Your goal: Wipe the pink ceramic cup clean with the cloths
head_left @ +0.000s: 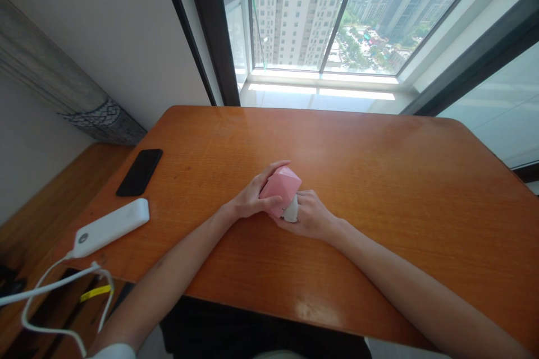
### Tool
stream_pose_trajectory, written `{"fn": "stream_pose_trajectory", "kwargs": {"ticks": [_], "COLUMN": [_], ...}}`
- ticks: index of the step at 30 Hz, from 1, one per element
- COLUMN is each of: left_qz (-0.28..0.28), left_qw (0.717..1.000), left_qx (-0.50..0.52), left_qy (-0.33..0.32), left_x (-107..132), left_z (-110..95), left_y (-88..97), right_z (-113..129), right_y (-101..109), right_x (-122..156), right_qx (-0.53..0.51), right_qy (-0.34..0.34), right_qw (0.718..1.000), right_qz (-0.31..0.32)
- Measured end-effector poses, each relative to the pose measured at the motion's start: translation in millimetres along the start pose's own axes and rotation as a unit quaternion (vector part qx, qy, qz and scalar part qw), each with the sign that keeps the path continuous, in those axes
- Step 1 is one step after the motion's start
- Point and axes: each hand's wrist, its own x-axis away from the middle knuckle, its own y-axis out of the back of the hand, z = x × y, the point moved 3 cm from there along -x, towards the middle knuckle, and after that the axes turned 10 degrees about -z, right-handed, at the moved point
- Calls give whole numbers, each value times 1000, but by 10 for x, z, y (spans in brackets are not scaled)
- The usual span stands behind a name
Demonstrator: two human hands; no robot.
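Over the middle of the wooden table (370,179), my left hand (255,193) is wrapped round a pink faceted object (283,182), with its thumb across the near side and its fingers along the far side. My right hand (311,216) is closed against the object's lower right. A small whitish piece (291,210), perhaps cloth or part of the object, shows between the pink facets and my right fingers. What kind of thing the pink object is, I cannot make out. Some of my right fingertips are hidden beneath it.
A black phone (140,173) lies at the table's left, with a white power bank (112,228) nearer me. White cables (46,291), one with a yellow tag (96,293), hang past the left edge. Behind the table is a window (320,17); a curtain (71,78) hangs at left.
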Motion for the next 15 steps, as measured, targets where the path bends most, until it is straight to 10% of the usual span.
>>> {"fn": "stream_pose_trajectory", "kwargs": {"ticks": [9, 15], "left_qz": [10, 1], "left_qw": [1000, 999], "left_qx": [22, -25], "left_qy": [-2, -32], "left_x": [39, 38], "left_z": [27, 45], "left_y": [-20, -33], "right_z": [41, 13], "right_y": [33, 160], "right_x": [-59, -121], "right_qx": [-66, -256], "right_qy": [-31, -227], "right_qw": [996, 939], "right_qz": [-43, -35]}}
